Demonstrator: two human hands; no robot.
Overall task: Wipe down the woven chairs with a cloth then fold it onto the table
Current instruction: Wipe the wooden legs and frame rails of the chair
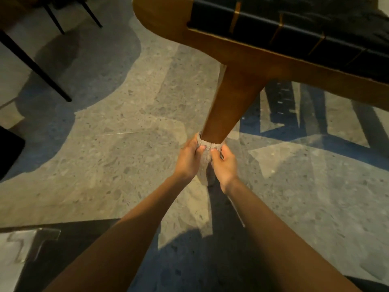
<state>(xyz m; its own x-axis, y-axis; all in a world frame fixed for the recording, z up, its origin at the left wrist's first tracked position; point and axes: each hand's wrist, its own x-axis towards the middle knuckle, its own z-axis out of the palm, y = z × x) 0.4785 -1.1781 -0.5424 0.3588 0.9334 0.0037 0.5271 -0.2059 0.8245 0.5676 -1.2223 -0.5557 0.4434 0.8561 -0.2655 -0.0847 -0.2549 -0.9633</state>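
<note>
Cloth (207, 145) is wrapping as a band around the lower end of the wooden chair leg (229, 102), its loose tail hanging toward the floor (126, 144). The leg is slanting down from the black woven seat (294, 24) toward the viewer. Left hand (188, 159) and right hand (224, 164) are both gripping the cloth, fingers curled around it.

head view | looks steeply down | floor (130, 127) | near, arm's reach

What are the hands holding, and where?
The left hand and right hand grip the cloth by its two sides, wrapped round the chair leg low down.
</note>
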